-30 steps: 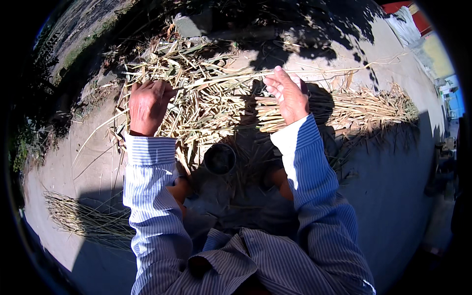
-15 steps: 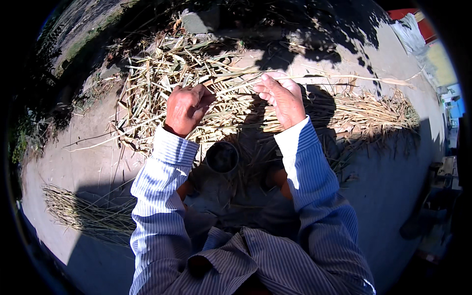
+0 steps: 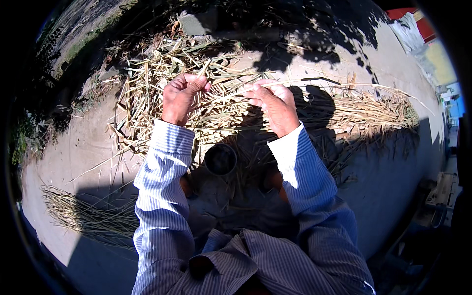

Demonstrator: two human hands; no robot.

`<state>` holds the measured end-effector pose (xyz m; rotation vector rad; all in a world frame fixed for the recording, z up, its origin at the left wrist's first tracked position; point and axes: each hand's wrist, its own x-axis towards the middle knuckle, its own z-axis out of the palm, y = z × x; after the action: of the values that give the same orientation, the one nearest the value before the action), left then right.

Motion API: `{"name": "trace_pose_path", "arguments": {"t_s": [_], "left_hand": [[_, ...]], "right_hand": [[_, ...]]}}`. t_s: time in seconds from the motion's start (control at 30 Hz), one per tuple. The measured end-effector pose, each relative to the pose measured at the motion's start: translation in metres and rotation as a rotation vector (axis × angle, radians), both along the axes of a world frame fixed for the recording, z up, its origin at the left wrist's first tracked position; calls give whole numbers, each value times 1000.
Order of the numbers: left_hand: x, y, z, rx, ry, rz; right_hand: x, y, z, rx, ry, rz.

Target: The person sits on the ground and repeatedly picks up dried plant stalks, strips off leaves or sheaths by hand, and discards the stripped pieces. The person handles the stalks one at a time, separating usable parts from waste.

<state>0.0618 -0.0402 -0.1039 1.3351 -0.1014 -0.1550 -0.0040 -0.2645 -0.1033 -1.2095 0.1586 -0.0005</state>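
Nearest me, along the lower edge of the frame, I see the front of a striped shirt (image 3: 275, 255), its two sleeves reaching up toward the middle. Between the forearms, just left of centre, a dark round bucket (image 3: 234, 164) sits on the ground, its inside too shadowed for me to make out. At the lower left of the frame lies a bundle of thin stalks (image 3: 66, 209), one end in sun and the other in shade beside the sleeve.

Above the bucket I have both hands up and apart. The left hand (image 3: 184, 96), left of centre, has a narrow pinch, thumb against fingers, on a pale leaf strip (image 3: 203, 68) that points upward from the fingertips. The right hand (image 3: 275, 103), right of centre, holds a long stalk (image 3: 314, 80) between thumb and fingers; a short end pokes out on its left, while the rest runs across to the right of the frame, thinning and bending down at its tip.

Behind the left hand a loose heap of dry leaves (image 3: 223, 105) spreads over the upper middle. To the right of the right hand, a thick pile of stalks (image 3: 376, 114) lies sideways, partly under shadow. Farther off, at the top, I see a grey block (image 3: 197, 23), and at the upper right a whitish sheet (image 3: 408, 32) beside something red (image 3: 425, 27).
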Motion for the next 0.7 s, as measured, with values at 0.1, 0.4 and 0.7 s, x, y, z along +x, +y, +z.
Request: {"name": "trace_pose_path", "arguments": {"t_s": [0.1, 0.4, 0.7], "left_hand": [[30, 52, -4, 37, -102, 287], [1, 43, -9, 981, -695, -58], [11, 51, -24, -59, -162, 117]], "right_hand": [[-2, -10, 2, -31, 16, -11], [8, -12, -5, 27, -52, -67], [7, -9, -3, 61, -74, -139]]}}
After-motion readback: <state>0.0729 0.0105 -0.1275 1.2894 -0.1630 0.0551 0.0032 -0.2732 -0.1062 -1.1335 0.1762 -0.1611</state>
